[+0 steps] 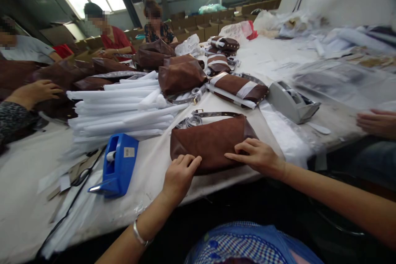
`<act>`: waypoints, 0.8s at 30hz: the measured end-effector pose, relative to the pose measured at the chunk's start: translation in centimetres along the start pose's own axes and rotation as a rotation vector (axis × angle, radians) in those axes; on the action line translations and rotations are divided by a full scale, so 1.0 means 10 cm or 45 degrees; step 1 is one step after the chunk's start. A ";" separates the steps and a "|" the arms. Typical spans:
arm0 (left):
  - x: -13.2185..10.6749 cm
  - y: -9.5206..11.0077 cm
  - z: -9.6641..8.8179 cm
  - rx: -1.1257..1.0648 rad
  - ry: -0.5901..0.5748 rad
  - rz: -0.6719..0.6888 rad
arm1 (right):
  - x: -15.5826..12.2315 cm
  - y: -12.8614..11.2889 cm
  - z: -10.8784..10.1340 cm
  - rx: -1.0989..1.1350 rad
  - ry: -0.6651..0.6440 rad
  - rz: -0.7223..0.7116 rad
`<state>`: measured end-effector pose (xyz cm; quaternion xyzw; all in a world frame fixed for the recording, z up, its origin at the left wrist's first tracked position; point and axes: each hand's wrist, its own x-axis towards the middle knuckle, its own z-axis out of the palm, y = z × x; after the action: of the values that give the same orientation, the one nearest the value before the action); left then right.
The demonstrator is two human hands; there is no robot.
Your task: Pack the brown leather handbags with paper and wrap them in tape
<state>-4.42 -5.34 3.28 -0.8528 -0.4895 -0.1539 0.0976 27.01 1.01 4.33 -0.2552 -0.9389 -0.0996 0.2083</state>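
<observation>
A brown suede-like handbag (210, 142) lies before me near the table's front edge. Its strap (218, 114), with a buckle and rings, stretches along the far side. My left hand (181, 175) has its bent fingers closed on the bag's near left edge. On the right part of the same bag, my right hand (258, 156) grips with curled fingers, its thumb pointing left. The undersides of both hands are hidden. Left of the bag stands a blue tape dispenser (121, 165).
White paper rolls (123, 109) are piled behind the blue dispenser. Wrapped brown bags (236, 86) and a grey tape dispenser (291, 101) stand farther back. A co-worker's hand (34, 93) is at left, another person's hand (377, 123) at right. Plastic sheets (284, 132) lie right.
</observation>
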 end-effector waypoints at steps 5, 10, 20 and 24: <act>0.06 0.03 0.26 -0.018 -0.071 -0.057 | -0.01 -0.04 0.22 0.114 0.162 0.047; 0.14 0.12 0.01 -0.037 -0.198 -0.089 | -0.02 0.01 0.30 0.085 0.182 0.011; 0.40 0.25 0.24 0.009 -0.117 0.238 | -0.26 -0.03 0.33 0.109 0.189 -0.042; 0.32 0.28 0.38 -0.015 -0.077 0.161 | -0.11 -0.08 -0.21 0.326 0.213 0.014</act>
<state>0.14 -3.00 0.86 -0.8869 -0.4363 -0.1245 0.0874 28.12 -0.75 5.65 -0.2225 -0.9219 0.0014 0.3171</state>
